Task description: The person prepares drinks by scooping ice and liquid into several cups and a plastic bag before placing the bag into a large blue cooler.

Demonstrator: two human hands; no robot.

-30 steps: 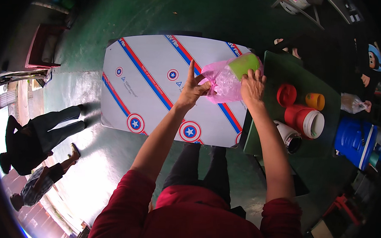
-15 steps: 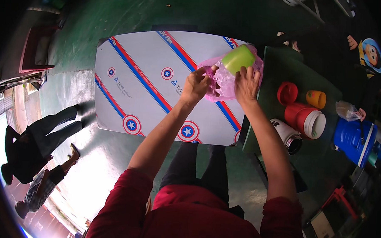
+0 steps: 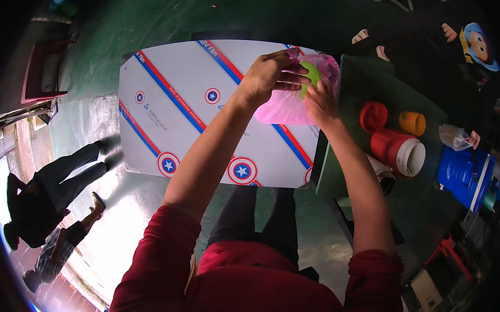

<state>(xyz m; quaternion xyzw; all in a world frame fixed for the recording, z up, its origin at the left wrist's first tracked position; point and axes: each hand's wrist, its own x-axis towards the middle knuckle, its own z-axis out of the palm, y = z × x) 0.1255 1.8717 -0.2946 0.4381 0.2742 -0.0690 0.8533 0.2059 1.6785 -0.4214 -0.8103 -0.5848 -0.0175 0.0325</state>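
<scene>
Honestly, I worry: both hands' fingers [image 3: 290, 74] pinch the thin pink plastic bag [image 3: 288, 104] around the lime-green cup [image 3: 310, 76] (film may tear or slip).

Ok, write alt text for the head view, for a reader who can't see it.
Seen from above, a person in red sleeves holds a pink bag with a green cup inside, left hand and right hand both gripping it, over a white sheet with red and blue stripes. Red jugs, a yellow cup and a blue cooler sit to the right.
</scene>
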